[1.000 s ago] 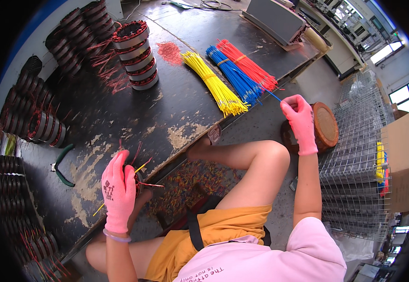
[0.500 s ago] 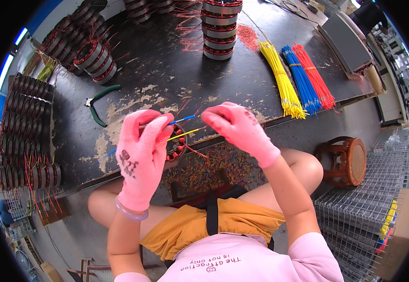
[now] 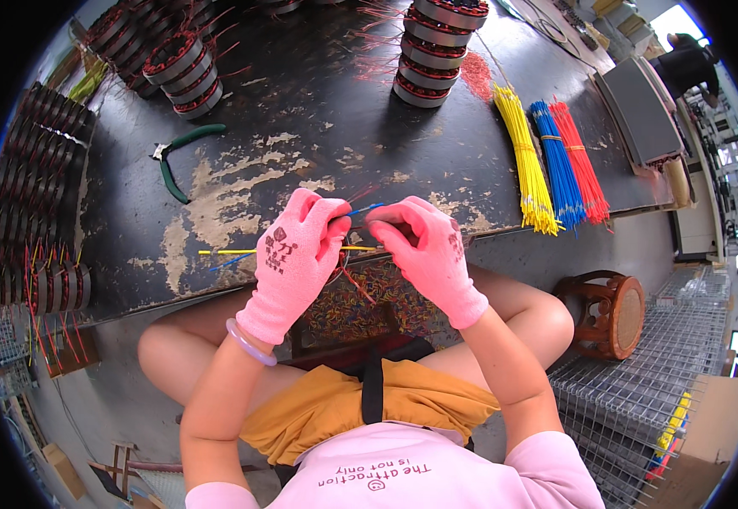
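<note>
Both of my hands wear pink gloves and meet over the table's near edge. My left hand [image 3: 297,254] pinches a thin blue wire [image 3: 362,209]. At the other end of that wire my right hand [image 3: 427,254] has its fingers closed, their tips partly hidden. A yellow wire [image 3: 232,252] passes beneath my left hand, and its other end shows between the hands. Beside it pokes out a second blue length [image 3: 235,262]. Below the hands, the wound motor stator is mostly covered; a red lead [image 3: 359,287] hangs from it. Fine copper-red strands rise behind the fingers.
Green-handled pliers [image 3: 165,161] lie open on the worn black table [image 3: 301,110]. Bundles of yellow [image 3: 522,161], blue [image 3: 558,165] and red wires [image 3: 579,161] lie at right. Stators stand stacked [image 3: 431,59] at the back and left. A wooden stool [image 3: 611,314] is at right.
My hands have drawn closer together, the left one moving right, and the right fingers now meet the blue wire. The yellow wire lies flatter. The whole view has shifted slightly.
</note>
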Demonstrator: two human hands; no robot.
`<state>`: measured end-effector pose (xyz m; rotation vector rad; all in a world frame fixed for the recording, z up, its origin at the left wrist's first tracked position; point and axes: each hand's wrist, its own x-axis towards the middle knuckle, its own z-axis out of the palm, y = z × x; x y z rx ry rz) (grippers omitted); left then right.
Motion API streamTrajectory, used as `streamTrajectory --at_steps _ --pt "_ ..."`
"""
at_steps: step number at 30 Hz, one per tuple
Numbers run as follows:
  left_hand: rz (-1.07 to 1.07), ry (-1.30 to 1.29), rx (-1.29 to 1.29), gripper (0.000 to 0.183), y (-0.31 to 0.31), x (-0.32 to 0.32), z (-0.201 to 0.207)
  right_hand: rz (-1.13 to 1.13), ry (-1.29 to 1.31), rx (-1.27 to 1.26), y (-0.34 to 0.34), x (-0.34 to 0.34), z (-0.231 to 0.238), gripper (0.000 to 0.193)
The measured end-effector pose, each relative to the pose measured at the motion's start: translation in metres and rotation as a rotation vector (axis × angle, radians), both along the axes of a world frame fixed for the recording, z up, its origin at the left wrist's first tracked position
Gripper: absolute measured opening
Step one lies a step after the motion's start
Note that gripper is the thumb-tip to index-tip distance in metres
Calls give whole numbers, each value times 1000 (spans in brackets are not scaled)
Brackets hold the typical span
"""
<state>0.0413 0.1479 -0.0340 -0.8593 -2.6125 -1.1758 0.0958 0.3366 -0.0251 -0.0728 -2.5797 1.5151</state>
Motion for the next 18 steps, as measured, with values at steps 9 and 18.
streamTrajectory --at_steps 9,18 --pt "-167 16 -110 15 -7 -6 20 159 181 71 8 -6 8 13" --pt "-145 82 -122 16 3 0 20 204 -71 -110 13 -15 20 13"
